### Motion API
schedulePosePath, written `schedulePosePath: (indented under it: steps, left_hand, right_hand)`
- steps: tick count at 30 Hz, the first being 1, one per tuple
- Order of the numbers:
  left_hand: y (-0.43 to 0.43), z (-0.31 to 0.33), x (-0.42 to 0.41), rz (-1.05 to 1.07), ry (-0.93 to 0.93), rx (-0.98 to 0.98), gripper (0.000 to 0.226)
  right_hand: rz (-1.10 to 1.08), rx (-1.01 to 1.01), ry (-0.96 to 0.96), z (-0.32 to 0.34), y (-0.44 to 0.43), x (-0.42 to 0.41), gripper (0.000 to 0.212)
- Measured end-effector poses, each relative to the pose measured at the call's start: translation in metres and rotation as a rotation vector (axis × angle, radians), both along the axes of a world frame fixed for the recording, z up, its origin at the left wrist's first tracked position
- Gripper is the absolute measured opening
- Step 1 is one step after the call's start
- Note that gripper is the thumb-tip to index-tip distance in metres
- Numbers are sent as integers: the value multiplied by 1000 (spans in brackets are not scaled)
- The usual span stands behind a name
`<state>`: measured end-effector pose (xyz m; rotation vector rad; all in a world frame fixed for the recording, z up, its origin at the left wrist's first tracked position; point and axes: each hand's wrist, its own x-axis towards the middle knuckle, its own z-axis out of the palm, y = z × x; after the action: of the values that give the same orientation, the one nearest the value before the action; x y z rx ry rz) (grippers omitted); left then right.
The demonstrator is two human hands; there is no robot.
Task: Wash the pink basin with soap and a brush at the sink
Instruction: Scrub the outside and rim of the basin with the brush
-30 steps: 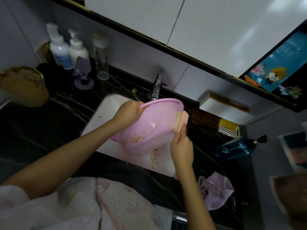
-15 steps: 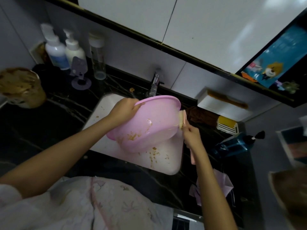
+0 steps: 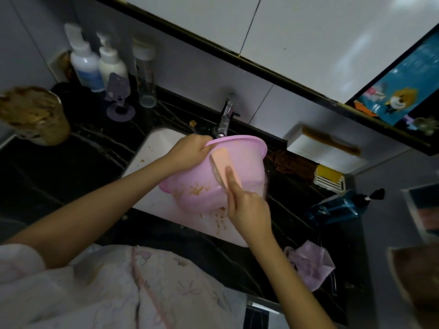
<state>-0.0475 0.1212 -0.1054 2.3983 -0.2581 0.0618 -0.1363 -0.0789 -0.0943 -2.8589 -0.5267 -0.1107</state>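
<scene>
Head view, the only one. Basin (image 3: 251, 166) is held tilted over the white sink (image 3: 154, 153), not resting on it, rim just under the tap (image 3: 224, 119). Left hand (image 3: 190, 153) grips the far-left rim, fingers curled over the edge. Right hand (image 3: 249, 210) holds the brush (image 3: 222, 162), fingers wrapped round the handle, index finger laid straight along its back, bristles pressed to the basin's outer wall. Brown residue (image 3: 198, 189) clings to the lower wall, with more specks in the sink.

Risks, as judgement:
- Only one hand at the rim carries the basin, so a hard brush stroke could twist it loose, especially with soap making the rim slick, and it would drop into the sink.
- The rim sits close to the tap and could knock it on an upward stroke.
- Scrubbing over the sink's near edge could flick residue onto the dark desk (image 3: 71, 167) or the person's clothing.
- No water is seen running, so the loosened dirt may smear rather than rinse off.
</scene>
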Motion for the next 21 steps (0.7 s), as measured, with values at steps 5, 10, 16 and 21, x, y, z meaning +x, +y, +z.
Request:
schedulePosePath:
  steps: [5, 10, 16, 21]
  left_hand:
    - [3, 1, 1, 13, 30, -25, 28]
    - [7, 3, 3, 26, 63, -33, 34]
    - [-2, 3, 3, -21, 73, -33, 34]
    - [7, 3, 7, 9, 91, -48, 42]
  right_hand:
    - [-309, -68, -21, 7, -33, 17, 52]
    - [12, 51, -14, -18, -6, -25, 57]
    - [-280, 237, 44, -1, -21, 9, 51]
    - [-70, 163, -52, -27, 4, -27, 54]
